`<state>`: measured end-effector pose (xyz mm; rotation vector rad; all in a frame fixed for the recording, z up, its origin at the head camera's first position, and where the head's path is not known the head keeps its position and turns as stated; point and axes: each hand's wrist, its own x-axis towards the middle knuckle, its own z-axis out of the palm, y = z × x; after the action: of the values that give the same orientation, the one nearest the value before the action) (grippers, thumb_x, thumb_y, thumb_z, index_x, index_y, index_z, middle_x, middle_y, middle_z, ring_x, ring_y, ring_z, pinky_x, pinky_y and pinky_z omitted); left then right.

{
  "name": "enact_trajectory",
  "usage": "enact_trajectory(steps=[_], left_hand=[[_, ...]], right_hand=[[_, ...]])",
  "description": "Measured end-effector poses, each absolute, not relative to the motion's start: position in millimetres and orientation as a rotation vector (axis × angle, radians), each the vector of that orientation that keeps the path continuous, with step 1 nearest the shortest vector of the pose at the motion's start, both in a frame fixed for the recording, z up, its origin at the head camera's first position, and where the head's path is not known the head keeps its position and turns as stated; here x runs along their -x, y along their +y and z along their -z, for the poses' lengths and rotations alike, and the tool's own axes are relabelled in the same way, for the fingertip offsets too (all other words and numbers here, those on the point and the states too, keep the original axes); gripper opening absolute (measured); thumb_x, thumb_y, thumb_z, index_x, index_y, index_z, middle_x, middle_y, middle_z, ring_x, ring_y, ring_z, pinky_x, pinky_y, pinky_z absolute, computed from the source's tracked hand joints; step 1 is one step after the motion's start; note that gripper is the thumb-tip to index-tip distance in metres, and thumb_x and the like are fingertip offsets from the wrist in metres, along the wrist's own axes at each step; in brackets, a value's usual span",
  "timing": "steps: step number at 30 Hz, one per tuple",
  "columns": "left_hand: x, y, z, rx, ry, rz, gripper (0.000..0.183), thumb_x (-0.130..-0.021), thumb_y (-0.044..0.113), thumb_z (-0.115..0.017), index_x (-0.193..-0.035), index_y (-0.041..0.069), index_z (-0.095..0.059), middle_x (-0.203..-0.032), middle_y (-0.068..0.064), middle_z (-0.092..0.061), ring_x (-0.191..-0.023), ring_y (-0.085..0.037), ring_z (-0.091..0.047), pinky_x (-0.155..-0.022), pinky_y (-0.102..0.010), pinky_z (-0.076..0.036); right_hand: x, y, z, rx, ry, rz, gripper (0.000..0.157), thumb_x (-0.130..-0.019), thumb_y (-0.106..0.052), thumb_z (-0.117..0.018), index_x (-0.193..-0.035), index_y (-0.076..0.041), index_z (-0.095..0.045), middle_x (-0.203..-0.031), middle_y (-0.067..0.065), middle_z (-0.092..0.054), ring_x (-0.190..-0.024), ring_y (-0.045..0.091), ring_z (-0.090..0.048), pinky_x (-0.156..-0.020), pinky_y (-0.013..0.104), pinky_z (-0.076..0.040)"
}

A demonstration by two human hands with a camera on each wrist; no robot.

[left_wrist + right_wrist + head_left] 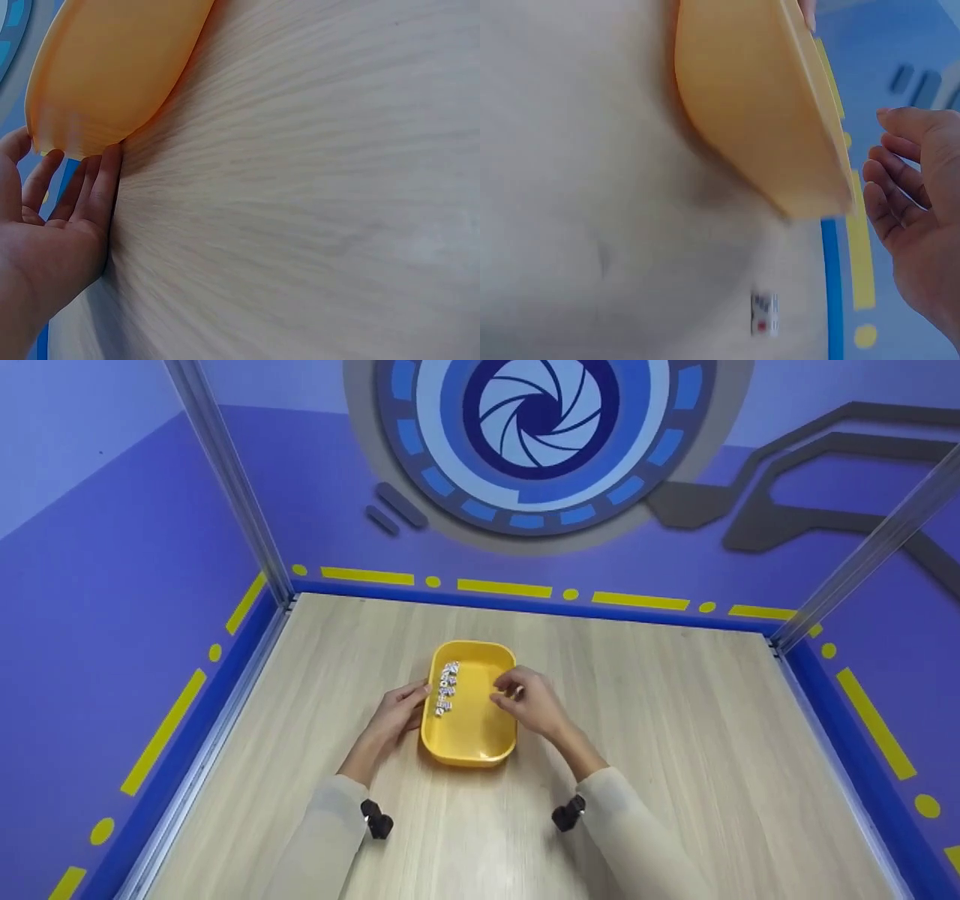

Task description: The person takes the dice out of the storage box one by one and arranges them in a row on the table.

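Note:
A yellow tray (469, 735) lies on the table, with several small white dice (445, 690) in an uneven line along the inside of its left wall. My left hand (396, 714) holds the tray's left side; in the left wrist view its fingertips (111, 154) meet the outer wall and the thumb is at the rim. Over the right rim hovers my right hand (531, 703), fingers loosely bent, thumb apart from them, and nothing shows between them. The right wrist view shows one die (763, 313) with a red dot on the table, outside the tray.
The pale wooden table (675, 750) is closed in by blue panels (300, 495) at the back and sides. Metal posts (232, 480) stand at the back corners. Both sleeves carry a small black wrist device (377, 820).

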<state>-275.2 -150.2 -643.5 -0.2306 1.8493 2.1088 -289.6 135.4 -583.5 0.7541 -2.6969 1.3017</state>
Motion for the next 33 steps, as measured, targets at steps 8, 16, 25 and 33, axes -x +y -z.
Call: enact_trajectory(steps=[8, 16, 25, 33], left_hand=[[273.0, -153.1, 640.7, 0.181, 1.800, -2.147, 0.054, -0.099, 0.039, -0.060, -0.148, 0.019, -0.048, -0.139, -0.012, -0.059, -0.116, -0.025, -0.065, -0.092, -0.039, -0.055], [276.6, -150.2, 637.8, 0.191, 1.737, -2.187, 0.053, -0.099, 0.034, -0.062, -0.147, 0.016, -0.050, -0.135, -0.014, -0.061, -0.116, -0.027, -0.064, -0.092, -0.040, -0.055], [275.7, -148.6, 639.0, 0.221, 1.760, -2.187, 0.051, -0.100, 0.029, -0.059, -0.148, 0.014, -0.048, -0.139, -0.017, -0.057, -0.118, -0.025, -0.063, -0.092, -0.038, -0.055], [277.9, -147.3, 639.4, 0.245, 1.822, -2.154, 0.050, -0.100, 0.031, -0.059, -0.147, 0.018, -0.050, -0.136, -0.010, -0.060, -0.115, -0.021, -0.065, -0.091, -0.038, -0.056]], right_hand=[[288.4, 70.9, 594.6, -0.862, -2.717, -1.331, 0.023, -0.087, -0.015, -0.077, -0.103, 0.000, -0.071, -0.098, 0.009, -0.065, -0.089, 0.025, -0.065, -0.073, 0.032, -0.058], [287.5, 41.9, 619.2, -0.804, -2.780, -1.302, 0.017, -0.086, -0.015, -0.078, -0.098, -0.004, -0.073, -0.094, 0.009, -0.065, -0.085, 0.021, -0.063, -0.073, 0.026, -0.052], [282.5, 34.9, 631.0, -0.826, -2.872, -1.234, 0.020, -0.086, -0.015, -0.077, -0.103, -0.003, -0.072, -0.098, 0.007, -0.065, -0.085, 0.015, -0.061, -0.076, 0.025, -0.053], [284.4, 34.2, 630.9, -0.846, -2.923, -1.138, 0.020, -0.087, -0.013, -0.076, -0.105, -0.006, -0.072, -0.101, 0.003, -0.065, -0.089, 0.012, -0.061, -0.082, 0.027, -0.053]])
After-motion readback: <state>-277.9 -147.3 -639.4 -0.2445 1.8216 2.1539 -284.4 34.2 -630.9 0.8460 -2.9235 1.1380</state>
